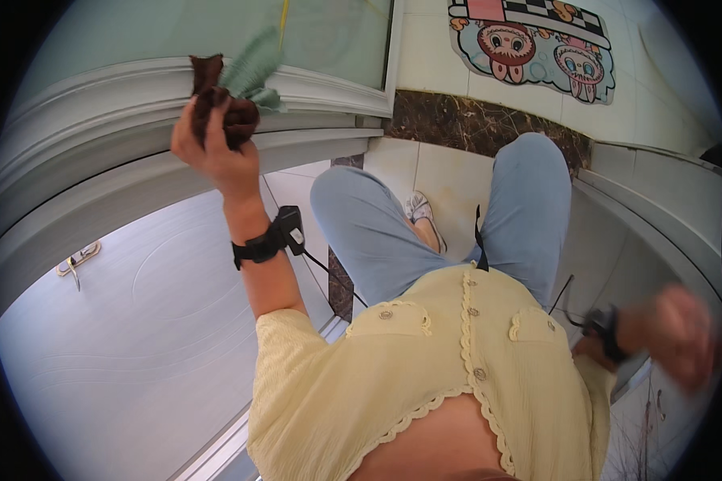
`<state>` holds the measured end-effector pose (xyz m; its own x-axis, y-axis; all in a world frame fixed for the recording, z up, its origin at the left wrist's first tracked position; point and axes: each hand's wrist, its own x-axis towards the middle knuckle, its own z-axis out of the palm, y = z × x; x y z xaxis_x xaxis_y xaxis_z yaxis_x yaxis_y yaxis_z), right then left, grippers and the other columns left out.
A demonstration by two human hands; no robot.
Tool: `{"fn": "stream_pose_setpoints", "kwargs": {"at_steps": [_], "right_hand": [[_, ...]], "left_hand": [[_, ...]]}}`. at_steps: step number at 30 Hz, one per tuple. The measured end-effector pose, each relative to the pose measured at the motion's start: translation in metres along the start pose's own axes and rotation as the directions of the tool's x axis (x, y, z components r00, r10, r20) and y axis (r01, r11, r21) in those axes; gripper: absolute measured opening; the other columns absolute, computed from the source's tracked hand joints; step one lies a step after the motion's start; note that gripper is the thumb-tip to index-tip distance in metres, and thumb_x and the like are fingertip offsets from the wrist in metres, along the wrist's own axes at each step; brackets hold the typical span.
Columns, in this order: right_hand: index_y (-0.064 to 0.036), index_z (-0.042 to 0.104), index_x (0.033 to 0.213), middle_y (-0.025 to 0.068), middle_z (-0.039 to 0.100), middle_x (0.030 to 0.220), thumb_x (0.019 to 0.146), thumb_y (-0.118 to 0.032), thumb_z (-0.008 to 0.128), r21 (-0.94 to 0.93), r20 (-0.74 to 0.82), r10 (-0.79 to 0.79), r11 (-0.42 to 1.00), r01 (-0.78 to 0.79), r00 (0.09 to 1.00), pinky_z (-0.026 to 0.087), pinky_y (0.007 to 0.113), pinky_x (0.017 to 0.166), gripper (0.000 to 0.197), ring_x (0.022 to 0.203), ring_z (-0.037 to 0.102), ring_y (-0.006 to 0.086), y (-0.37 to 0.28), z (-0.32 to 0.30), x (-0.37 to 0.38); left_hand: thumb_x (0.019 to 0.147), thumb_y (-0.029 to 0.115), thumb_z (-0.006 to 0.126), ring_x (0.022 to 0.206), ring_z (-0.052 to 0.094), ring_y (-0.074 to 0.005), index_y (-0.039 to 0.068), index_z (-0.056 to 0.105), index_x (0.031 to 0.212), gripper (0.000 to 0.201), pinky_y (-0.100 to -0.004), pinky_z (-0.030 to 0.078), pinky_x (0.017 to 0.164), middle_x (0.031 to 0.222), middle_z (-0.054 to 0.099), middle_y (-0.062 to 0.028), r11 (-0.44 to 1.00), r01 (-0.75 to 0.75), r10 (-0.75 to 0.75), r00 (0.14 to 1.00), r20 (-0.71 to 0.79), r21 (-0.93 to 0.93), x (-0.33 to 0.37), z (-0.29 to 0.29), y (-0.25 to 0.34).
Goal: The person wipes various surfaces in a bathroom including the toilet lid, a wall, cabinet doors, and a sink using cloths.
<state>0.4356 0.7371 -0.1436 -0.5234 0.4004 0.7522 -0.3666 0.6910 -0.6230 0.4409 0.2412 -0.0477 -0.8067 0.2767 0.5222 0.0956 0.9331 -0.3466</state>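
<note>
My left hand (215, 152) is raised at the upper left, its fingers wrapped round a bunched dark brown cloth (226, 120). A pale green ribbed cloth (253, 68) sticks up out of the same bundle and fans out past the fingers. Behind the bundle is the pale frame (313, 90) of a frosted glass door panel (337, 40); whether the cloth touches it I cannot tell. Out at the lower right, my right hand (682, 337) is smeared by motion, so its fingers cannot be made out. Each wrist wears a black strap with a cable.
At the left stands a white door (152, 305) with a metal handle (79, 260). A dark marble threshold (449, 120) crosses the tiled floor ahead of my knees. Beyond it lies a cartoon-patterned mat (533, 48). Grey panels (642, 216) rise on the right.
</note>
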Motion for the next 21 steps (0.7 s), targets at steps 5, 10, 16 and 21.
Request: {"fn": "stream_pose_setpoints", "kwargs": {"at_steps": [5, 10, 16, 21], "right_hand": [[-0.0060, 0.037, 0.135, 0.0130, 0.042, 0.134, 0.089, -0.016, 0.054, 0.515, 0.849, -0.104, 0.387, -0.765, 0.518, 0.044, 0.034, 0.091, 0.050, 0.120, 0.045, 0.0230, -0.080, 0.184, -0.114], [-0.0040, 0.033, 0.135, 0.0168, 0.050, 0.123, 0.075, -0.037, 0.075, 0.017, 0.977, -0.214, 0.084, -0.996, -0.002, 0.048, 0.035, 0.086, 0.080, 0.108, 0.054, 0.0256, -0.200, 0.261, -0.124], [-0.0025, 0.037, 0.129, 0.0114, 0.056, 0.111, 0.073, -0.033, 0.077, -0.237, 0.946, -0.312, -0.490, -0.839, -0.085, 0.047, 0.033, 0.088, 0.075, 0.101, 0.057, 0.0190, -0.228, 0.278, -0.141], [-0.0074, 0.050, 0.119, 0.0076, 0.055, 0.114, 0.077, -0.029, 0.074, -0.141, 0.958, -0.283, -0.336, -0.931, -0.044, 0.046, 0.029, 0.086, 0.053, 0.104, 0.055, 0.0164, -0.228, 0.303, -0.143]], "left_hand": [[0.063, -0.008, 0.058, 0.107, 0.052, -0.0313, 0.012, 0.065, 0.104, 0.047, -0.0385, 0.041, 0.092, 0.113, 0.054, -0.0125, 0.970, -0.028, 0.033, 0.999, 0.020, -0.242, 0.005, 0.011, -0.010], [0.062, -0.007, 0.066, 0.097, 0.056, -0.0293, 0.012, 0.064, 0.100, 0.043, -0.0357, 0.047, 0.081, 0.105, 0.057, -0.0101, 0.848, 0.116, -0.034, 0.986, 0.164, -0.518, -0.006, 0.031, 0.000], [0.070, -0.006, 0.065, 0.092, 0.059, -0.0219, 0.004, 0.058, 0.104, 0.036, -0.0289, 0.047, 0.082, 0.100, 0.060, -0.0119, 0.651, 0.422, -0.368, 0.903, 0.223, -0.631, -0.037, 0.030, -0.025], [0.074, -0.011, 0.063, 0.095, 0.059, -0.0287, 0.001, 0.055, 0.103, 0.033, -0.0340, 0.050, 0.082, 0.104, 0.055, -0.0167, 0.943, -0.087, 0.073, 0.996, -0.056, -0.321, -0.029, 0.002, -0.028]]}}
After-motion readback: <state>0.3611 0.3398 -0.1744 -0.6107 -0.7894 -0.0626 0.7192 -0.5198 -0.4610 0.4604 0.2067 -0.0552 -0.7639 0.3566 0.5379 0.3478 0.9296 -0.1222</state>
